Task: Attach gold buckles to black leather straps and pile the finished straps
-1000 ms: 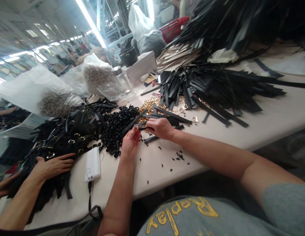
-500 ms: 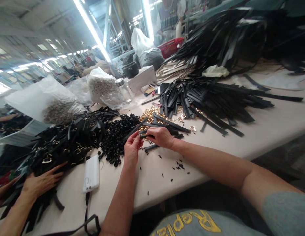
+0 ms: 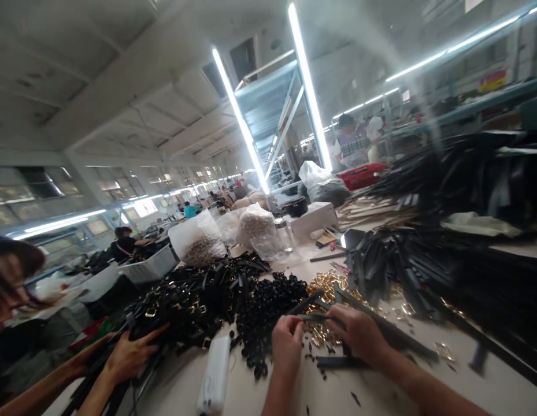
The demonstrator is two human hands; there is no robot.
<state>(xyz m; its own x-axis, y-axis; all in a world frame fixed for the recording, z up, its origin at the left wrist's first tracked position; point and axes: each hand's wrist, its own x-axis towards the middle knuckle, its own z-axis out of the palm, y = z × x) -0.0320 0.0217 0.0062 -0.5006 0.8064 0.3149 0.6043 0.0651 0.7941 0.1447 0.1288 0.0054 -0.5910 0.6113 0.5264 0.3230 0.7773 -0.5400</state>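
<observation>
Between my hands a short dark strap (image 3: 314,317) is stretched just above the table. My left hand (image 3: 288,344) pinches its left end between thumb and fingers. My right hand (image 3: 359,332) has its fingers closed on the right end. Whether a buckle sits on this strap is hidden by my fingers. Behind it lies a heap of gold buckles (image 3: 331,283). To the left, close to my left hand, is a pile of small black loops (image 3: 272,297). Another dark strap (image 3: 341,362) lies below my right hand.
A white power bank (image 3: 215,372) lies left of my left arm. A co-worker's hands (image 3: 132,355) handle straps beside a pile of buckled straps (image 3: 194,294). Loose black straps (image 3: 393,260) spread on the right. A glass jar (image 3: 284,236) and bags (image 3: 256,228) stand behind.
The camera has tilted upward and left, so the table sits lower in view. My hands still hold the strap; the gold buckle seen at my left fingertips no longer shows clearly.
</observation>
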